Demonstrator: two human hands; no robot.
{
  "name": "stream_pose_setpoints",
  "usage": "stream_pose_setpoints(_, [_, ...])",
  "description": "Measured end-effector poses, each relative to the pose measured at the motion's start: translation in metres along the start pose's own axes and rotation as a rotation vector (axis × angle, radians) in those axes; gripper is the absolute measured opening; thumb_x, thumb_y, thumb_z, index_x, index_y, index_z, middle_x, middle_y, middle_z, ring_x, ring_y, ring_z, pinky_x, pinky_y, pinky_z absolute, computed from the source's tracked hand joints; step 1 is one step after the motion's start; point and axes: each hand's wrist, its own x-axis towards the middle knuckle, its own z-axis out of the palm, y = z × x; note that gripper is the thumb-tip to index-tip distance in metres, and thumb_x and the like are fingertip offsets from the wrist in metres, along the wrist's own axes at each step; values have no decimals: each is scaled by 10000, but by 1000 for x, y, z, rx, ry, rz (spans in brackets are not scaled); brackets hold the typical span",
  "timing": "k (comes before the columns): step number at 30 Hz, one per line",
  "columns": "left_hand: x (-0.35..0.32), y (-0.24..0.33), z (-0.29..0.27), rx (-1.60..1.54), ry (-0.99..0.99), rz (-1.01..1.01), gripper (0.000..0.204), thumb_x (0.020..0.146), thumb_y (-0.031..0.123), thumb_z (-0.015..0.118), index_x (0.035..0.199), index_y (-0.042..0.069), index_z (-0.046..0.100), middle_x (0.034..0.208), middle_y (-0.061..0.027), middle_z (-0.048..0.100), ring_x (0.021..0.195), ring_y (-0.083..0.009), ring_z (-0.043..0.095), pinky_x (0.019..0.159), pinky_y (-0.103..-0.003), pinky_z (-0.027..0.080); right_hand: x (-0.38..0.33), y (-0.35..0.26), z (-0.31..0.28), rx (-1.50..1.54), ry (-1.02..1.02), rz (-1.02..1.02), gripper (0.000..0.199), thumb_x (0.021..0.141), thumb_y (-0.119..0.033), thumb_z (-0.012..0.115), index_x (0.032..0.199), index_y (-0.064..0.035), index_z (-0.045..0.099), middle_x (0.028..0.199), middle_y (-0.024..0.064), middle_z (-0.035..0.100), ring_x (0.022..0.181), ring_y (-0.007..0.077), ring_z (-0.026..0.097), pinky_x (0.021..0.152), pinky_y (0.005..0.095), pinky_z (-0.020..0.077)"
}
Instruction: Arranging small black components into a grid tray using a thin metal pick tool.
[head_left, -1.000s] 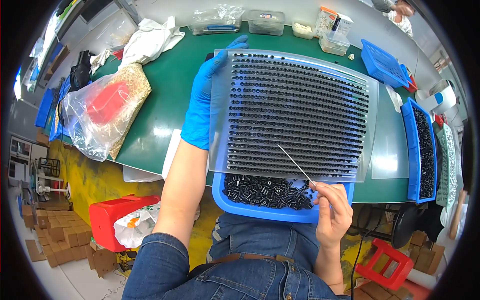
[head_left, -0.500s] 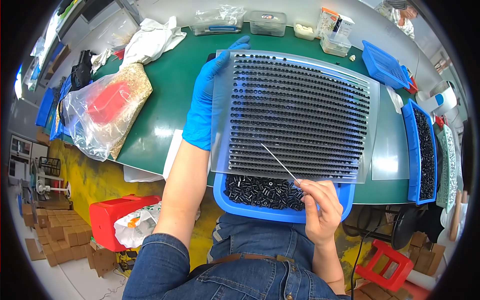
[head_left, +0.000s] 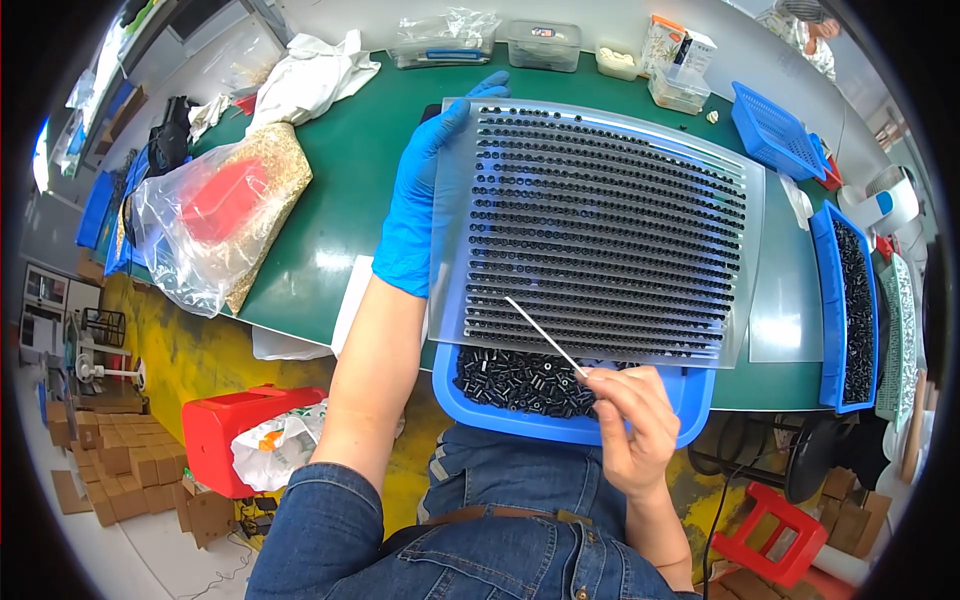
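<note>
I see left hand point(head_left: 425, 205) in blue glove, fingers together, gripping 9 o'clock edge of clear perforated plastic plate point(head_left: 600, 230) studded with small black cylinders. Bare right hand point(head_left: 630, 425) at 6 o'clock pinches thin white stick point(head_left: 545, 337), tip on plate's lower rows, above blue plastic tray point(head_left: 570, 395) of loose black parts.

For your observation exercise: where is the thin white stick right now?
In the head view, the thin white stick is pinched in the bare right hand, lower centre, its tip on the clear perforated plate above the blue tray.

Perforated plate point(head_left: 610, 230) overlaps the tray point(head_left: 570, 425) (parts inside); bag point(head_left: 215, 215) left.
</note>
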Motion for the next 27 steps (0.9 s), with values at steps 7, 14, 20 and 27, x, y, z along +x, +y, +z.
stream_pose_setpoints(7, [-1, 0, 3, -9, 15, 5, 576, 952, 319, 615, 1369, -62, 502, 1271, -141, 630, 1161, -210, 605, 1043, -327, 448, 5, 0, 15, 9, -64, -53, 254, 798, 50, 694, 1048, 11, 706, 1029, 120, 729, 838, 258, 653, 748, 329, 511])
stream_pose_setpoints(14, [0, -1, -2, 10, 14, 25, 521, 956, 322, 607, 1293, -73, 568, 1391, -128, 551, 1194, -215, 583, 1060, -337, 436, 3, 0, 2, -7, -28, -11, 202, 855, 49, 616, 1042, 38, 692, 1007, 149, 729, 863, 252, 644, 757, 317, 500])
stream_pose_setpoints(20, [1, -2, -2, 49, 19, 47, 479, 974, 309, 577, 1249, -83, 600, 1447, -136, 501, 1248, -221, 545, 1089, -348, 409, -7, 2, -10, -2, 12, 77, 230, 827, 47, 664, 1050, 13, 708, 1021, 122, 734, 854, 251, 656, 766, 323, 511])
stream_pose_setpoints(27, [1, -2, -5, 74, -1, 75, 452, 997, 285, 533, 1236, -92, 604, 1462, -155, 483, 1309, -239, 496, 1120, -357, 375, -13, 6, -23, -2, 54, 85, 176, 919, 17, 582, 1064, 55, 674, 997, 170, 720, 796, 199, 589, 647, 265, 491])
